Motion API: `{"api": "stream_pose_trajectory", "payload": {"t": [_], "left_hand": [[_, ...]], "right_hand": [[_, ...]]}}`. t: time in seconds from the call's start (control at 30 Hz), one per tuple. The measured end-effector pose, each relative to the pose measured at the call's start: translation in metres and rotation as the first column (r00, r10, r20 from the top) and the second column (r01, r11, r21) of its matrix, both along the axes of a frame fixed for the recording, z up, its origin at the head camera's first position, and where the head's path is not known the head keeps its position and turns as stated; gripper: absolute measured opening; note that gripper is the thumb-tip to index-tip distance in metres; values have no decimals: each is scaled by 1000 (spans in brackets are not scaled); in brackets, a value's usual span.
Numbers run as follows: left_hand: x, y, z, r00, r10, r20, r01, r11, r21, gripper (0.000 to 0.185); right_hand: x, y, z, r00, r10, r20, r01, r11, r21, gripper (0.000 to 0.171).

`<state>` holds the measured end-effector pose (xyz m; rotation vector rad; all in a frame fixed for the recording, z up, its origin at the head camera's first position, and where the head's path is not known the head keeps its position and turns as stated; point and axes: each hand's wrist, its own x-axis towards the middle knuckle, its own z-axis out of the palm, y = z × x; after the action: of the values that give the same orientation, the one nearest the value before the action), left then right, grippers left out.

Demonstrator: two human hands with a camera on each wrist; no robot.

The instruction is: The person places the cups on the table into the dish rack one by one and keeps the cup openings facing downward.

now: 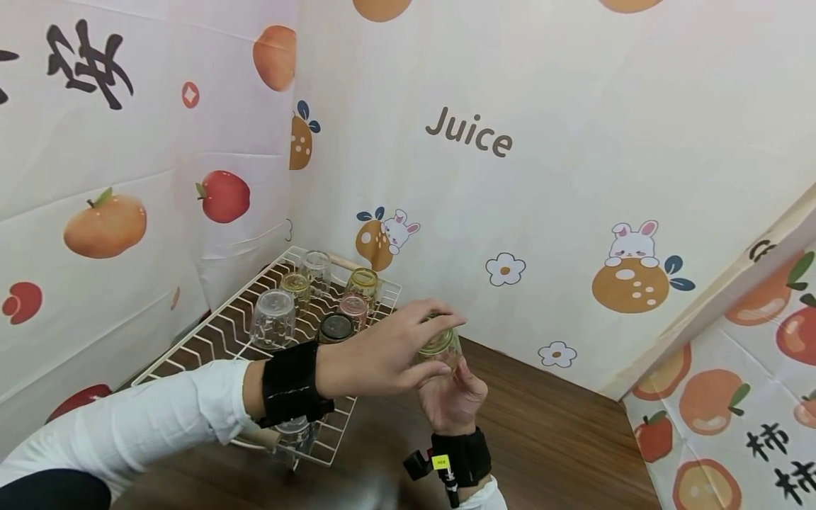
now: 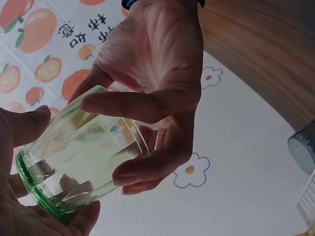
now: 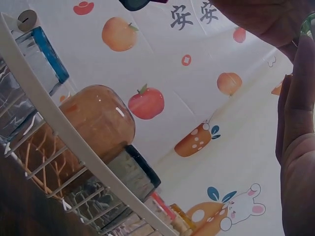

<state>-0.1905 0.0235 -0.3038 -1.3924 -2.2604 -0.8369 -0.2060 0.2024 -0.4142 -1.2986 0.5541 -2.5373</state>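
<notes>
A clear drinking glass with a green-tinted end is held between both hands, off the table and right of the rack. My left hand reaches across from the left and grips the green end with thumb and fingers spread around it. From below, my right hand holds the other end. In the left wrist view the glass is tilted, with the right hand's fingers curled round its side and the left hand at its green end. The right wrist view shows only a sliver of the glass.
A white wire rack stands at the left on the brown wooden table. It bears several glasses, including a clear glass, a pink glass, a dark-ended glass and an amber glass. Fruit-printed cloth walls surround the table.
</notes>
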Motion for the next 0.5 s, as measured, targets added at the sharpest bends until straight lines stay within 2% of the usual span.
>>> {"api": "stream_pose_trajectory", "payload": {"t": [0.33,0.5], "left_hand": [[0,-8,-4,999,3,32,-2,1000,-20,67],[4,-17,-1,1000,0,21,0,1000,2,69]], "right_hand": [[0,-5,-6,999,10,38,-11,999,33,40],[-2,-5,-10,999,54,-6,-53,993,101,46]]}}
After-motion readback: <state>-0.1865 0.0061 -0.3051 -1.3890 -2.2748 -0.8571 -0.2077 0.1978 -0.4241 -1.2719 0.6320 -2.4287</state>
